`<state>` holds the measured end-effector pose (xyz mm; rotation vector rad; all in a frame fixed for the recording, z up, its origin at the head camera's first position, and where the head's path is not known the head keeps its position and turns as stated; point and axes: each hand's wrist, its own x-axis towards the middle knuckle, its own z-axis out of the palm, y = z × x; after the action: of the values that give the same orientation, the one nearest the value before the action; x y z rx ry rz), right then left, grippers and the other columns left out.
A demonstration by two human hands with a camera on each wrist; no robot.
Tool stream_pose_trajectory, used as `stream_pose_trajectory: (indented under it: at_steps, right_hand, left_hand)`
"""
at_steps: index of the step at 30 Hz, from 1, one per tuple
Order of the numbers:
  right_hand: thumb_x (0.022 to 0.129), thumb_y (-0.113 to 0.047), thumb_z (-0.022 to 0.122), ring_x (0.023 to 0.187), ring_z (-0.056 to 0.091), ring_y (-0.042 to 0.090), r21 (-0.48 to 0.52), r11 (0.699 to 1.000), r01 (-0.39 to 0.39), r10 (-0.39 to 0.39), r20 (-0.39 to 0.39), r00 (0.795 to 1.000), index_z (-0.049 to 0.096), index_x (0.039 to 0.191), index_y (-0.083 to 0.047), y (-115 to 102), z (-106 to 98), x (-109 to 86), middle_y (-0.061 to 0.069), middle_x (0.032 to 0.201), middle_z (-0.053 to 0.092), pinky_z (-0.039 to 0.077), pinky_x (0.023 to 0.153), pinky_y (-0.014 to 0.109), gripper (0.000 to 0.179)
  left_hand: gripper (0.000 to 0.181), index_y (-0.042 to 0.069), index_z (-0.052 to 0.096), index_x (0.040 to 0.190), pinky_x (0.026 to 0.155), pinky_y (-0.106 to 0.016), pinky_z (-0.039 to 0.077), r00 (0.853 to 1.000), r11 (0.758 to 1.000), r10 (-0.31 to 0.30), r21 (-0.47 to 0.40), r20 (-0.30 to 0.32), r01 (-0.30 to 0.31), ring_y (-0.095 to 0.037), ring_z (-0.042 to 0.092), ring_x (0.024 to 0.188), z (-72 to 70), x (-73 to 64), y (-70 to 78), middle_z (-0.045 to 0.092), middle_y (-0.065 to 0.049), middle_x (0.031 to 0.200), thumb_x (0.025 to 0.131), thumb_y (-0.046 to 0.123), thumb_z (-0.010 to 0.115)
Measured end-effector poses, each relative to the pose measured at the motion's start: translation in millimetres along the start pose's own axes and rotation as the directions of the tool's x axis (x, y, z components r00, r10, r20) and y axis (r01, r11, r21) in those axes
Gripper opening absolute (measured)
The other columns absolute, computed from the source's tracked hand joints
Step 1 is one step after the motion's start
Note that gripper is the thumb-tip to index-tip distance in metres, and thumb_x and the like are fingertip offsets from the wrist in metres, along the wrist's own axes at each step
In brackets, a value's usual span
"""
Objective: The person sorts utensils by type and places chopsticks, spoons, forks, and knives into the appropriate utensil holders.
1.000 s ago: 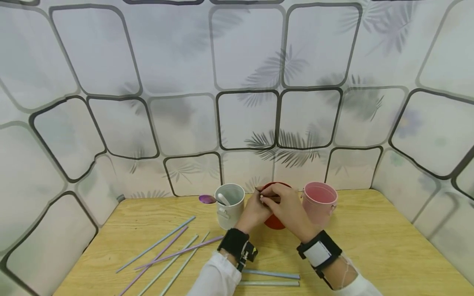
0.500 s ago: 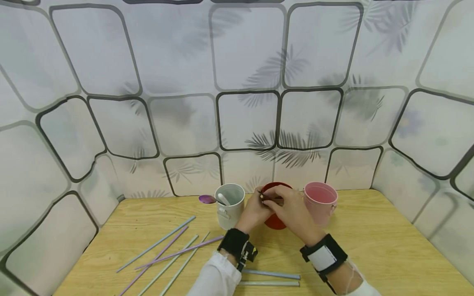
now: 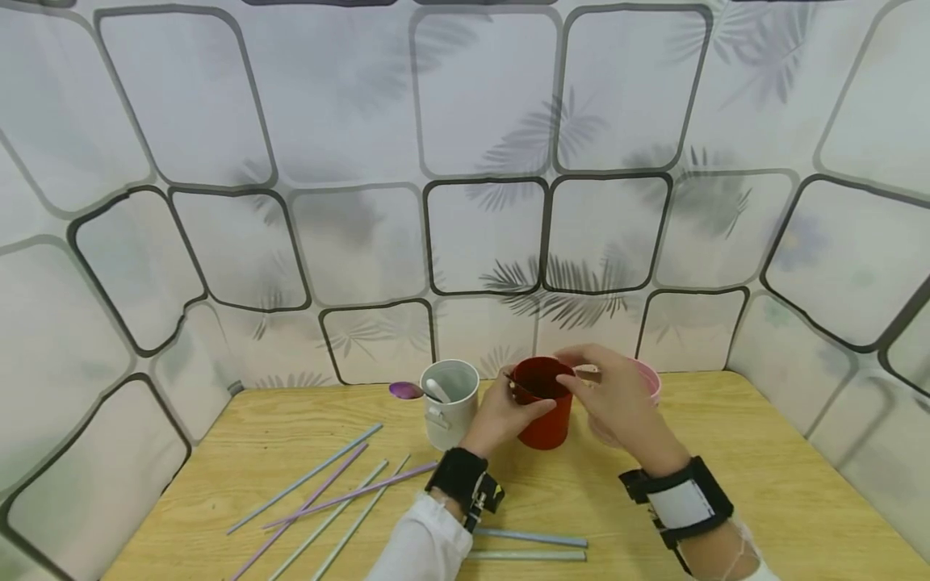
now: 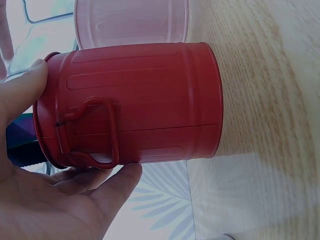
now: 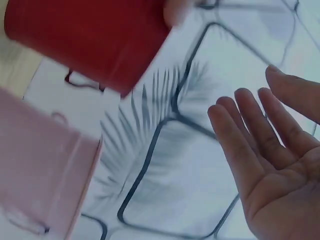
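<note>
My left hand (image 3: 501, 415) grips a small red metal bucket (image 3: 546, 424) by its upper wall, thumb and fingers on either side. In the left wrist view, the bucket's wire handle (image 4: 114, 135) hangs against the wall, and a dark, iridescent item (image 4: 22, 142) shows at the mouth; its kind is unclear. My right hand (image 5: 270, 165) holds nothing, its fingers extended and apart from the bucket. From the head view, this right hand is just right of the red rim, in front of a pink bucket (image 3: 649, 378) that it partly hides.
A white bucket (image 3: 445, 426) stands left of the red one, holding a spoon with a purple end (image 3: 405, 390) and a white-handled item (image 3: 437, 390). Several thin blue, purple (image 3: 349, 496) and pale green sticks lie on the wooden table (image 3: 726, 484). A patterned curtain (image 3: 479, 234) rises behind.
My right hand has come away from the red bucket's mouth and shifted right, over the pink bucket. The left hand remains at the red bucket, its thumb now visible along the front.
</note>
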<state>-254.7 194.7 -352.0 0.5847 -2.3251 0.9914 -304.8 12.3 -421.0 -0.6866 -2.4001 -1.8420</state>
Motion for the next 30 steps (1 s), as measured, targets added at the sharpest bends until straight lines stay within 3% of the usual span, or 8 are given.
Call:
stream_pose_trajectory:
  at_steps: [6,9,13,16,23,26,30]
  right_hand:
    - [0.093,-0.01,0.078,0.117,0.065,0.032,0.01,0.99,-0.143,0.144,-0.096,0.985,0.069,0.127,-0.002,33.0,-44.3,0.3,0.015,0.126,0.07,0.055,0.095,0.042,0.036]
    - [0.096,-0.025,0.076,0.128,0.057,0.035,0.017,0.969,-0.246,0.246,-0.061,0.967,0.063,0.137,-0.002,54.2,-62.4,-3.2,0.018,0.136,0.064,0.05,0.103,0.047,0.048]
    - [0.098,-0.035,0.073,0.136,0.048,0.043,0.019,0.942,-0.334,0.333,0.05,0.942,0.049,0.15,0.0,80.5,-76.0,-7.7,0.026,0.146,0.054,0.044,0.107,0.057,0.067]
    - [0.098,-0.038,0.072,0.14,0.042,0.049,0.032,0.924,-0.382,0.373,0.151,0.915,0.036,0.157,0.001,95.1,-79.2,-10.2,0.03,0.153,0.044,0.041,0.109,0.062,0.079]
    - [0.097,-0.044,0.071,0.145,0.031,0.054,0.037,0.873,-0.487,0.448,0.333,0.829,0.018,0.163,-0.002,113.9,-73.7,-14.6,0.029,0.162,0.029,0.038,0.108,0.07,0.094]
    - [0.096,-0.041,0.072,0.145,0.031,0.053,0.053,0.868,-0.493,0.444,0.361,0.82,0.019,0.163,-0.001,121.7,-68.9,-16.8,0.029,0.163,0.029,0.04,0.107,0.069,0.094]
    - [0.094,-0.035,0.075,0.141,0.038,0.05,0.073,0.877,-0.474,0.418,0.37,0.83,0.023,0.161,0.002,129.2,-62.7,-19.2,0.029,0.159,0.034,0.044,0.105,0.063,0.092]
  left_hand:
    - [0.069,-0.005,0.045,0.143,0.101,-0.049,0.053,1.0,1.0,-0.024,0.008,-0.014,0.025,-0.036,0.062,0.12,1.1,-0.1,-0.7,0.06,-0.023,0.136,0.089,0.019,0.081]
    - [0.069,-0.004,0.045,0.143,0.101,-0.048,0.053,0.999,0.999,-0.032,0.014,-0.016,0.032,-0.035,0.062,0.12,1.6,-0.2,-1.4,0.06,-0.022,0.135,0.089,0.02,0.081]
    - [0.069,-0.004,0.045,0.143,0.101,-0.047,0.053,0.999,0.999,-0.036,0.016,-0.018,0.036,-0.034,0.062,0.12,1.9,-0.7,-2.0,0.061,-0.021,0.135,0.089,0.021,0.082]
    - [0.069,-0.004,0.045,0.143,0.101,-0.047,0.053,0.999,0.999,-0.034,0.012,-0.021,0.034,-0.035,0.062,0.12,2.0,-0.8,-2.0,0.061,-0.021,0.135,0.089,0.021,0.081]
    - [0.069,-0.004,0.045,0.142,0.101,-0.049,0.053,0.999,1.0,-0.027,0.005,-0.024,0.027,-0.036,0.062,0.12,1.9,-1.5,-1.2,0.062,-0.021,0.134,0.088,0.018,0.082]
    - [0.069,-0.004,0.045,0.142,0.101,-0.048,0.053,0.999,1.0,-0.027,0.007,-0.023,0.027,-0.035,0.062,0.12,1.4,-1.4,-0.6,0.062,-0.021,0.134,0.088,0.018,0.082]
    - [0.069,-0.003,0.046,0.142,0.1,-0.046,0.054,0.999,0.999,-0.035,0.011,-0.017,0.035,-0.033,0.062,0.119,0.7,-1.1,0.0,0.062,-0.02,0.134,0.088,0.02,0.082]
